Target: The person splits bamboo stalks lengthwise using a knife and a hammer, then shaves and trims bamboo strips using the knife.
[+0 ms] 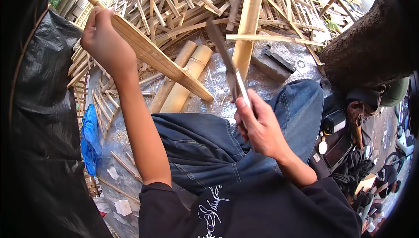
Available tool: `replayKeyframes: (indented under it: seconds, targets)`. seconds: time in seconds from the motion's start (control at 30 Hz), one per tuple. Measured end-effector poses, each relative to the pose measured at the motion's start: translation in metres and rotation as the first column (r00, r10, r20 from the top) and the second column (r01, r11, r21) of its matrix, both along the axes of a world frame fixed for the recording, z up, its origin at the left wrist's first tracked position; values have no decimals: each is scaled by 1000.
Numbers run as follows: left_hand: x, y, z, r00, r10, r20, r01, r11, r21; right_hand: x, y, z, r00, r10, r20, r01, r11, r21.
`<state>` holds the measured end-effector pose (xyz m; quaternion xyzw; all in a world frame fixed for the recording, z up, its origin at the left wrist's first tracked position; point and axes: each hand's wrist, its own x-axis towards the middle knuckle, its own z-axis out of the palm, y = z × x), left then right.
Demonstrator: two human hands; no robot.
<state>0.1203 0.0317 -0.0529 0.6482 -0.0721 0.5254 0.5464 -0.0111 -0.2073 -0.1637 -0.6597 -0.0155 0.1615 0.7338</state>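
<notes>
My left hand (109,41) is closed round the upper end of a long split bamboo piece (157,59), which slants down to the right over two bamboo lengths on the ground. The piece narrows to a pointed lower end. In my right hand (257,122) is a large knife (227,59) with a long dark blade, its tip pointing up and to the left. My fingers wrap round the handle. Blade and bamboo piece appear apart.
A heap of bamboo strips (183,2) lies ahead. A bamboo half-pipe (248,15) stands near a stone block (273,63) holding a black object. A tree trunk (371,46) rises at right, a blue plastic bag (90,139) lies left, and dark bags sit at lower right.
</notes>
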Motion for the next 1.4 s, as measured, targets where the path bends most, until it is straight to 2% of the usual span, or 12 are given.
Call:
replayKeyframes:
  seconds: [0.17,0.3,0.5,0.6,0.63,0.87,0.97,1.03,1.1,1.23,1.3,1.4]
  targets:
    - [-9,-29,4,998,69,15,-70,995,71,5,11,7,963,-40,265,17,996,89]
    - [-16,-52,8,989,114,92,-132,967,219,17,20,-17,945,158,287,-39,925,-379]
    - [-15,-54,5,995,61,77,-73,984,160,11,14,25,966,-156,206,119,976,182]
    - [-15,-51,7,989,95,109,-112,981,156,22,18,-37,964,232,130,-139,856,-499]
    - [-15,-49,5,990,100,97,-114,982,147,18,15,-38,963,231,136,-135,857,-498]
    - [-18,-43,5,982,179,57,-186,972,143,9,14,7,978,-66,200,25,979,200]
    - [-16,-44,4,977,209,33,-212,963,168,17,27,-51,924,205,322,-65,915,-398]
    - [-11,-38,2,934,343,98,-356,900,253,19,23,-49,983,176,49,-137,887,-441]
    - [-8,-34,0,922,345,178,-387,849,360,17,16,-27,994,100,37,-89,968,-235]
    - [-17,-51,3,977,212,-27,-210,975,77,18,13,3,994,-51,97,26,971,237]
    - [-18,-54,3,977,211,-22,-210,976,60,28,20,-41,950,162,266,-103,970,-222]
    - [-16,-51,1,979,200,49,-204,971,128,30,20,-42,955,157,251,-82,955,-284]
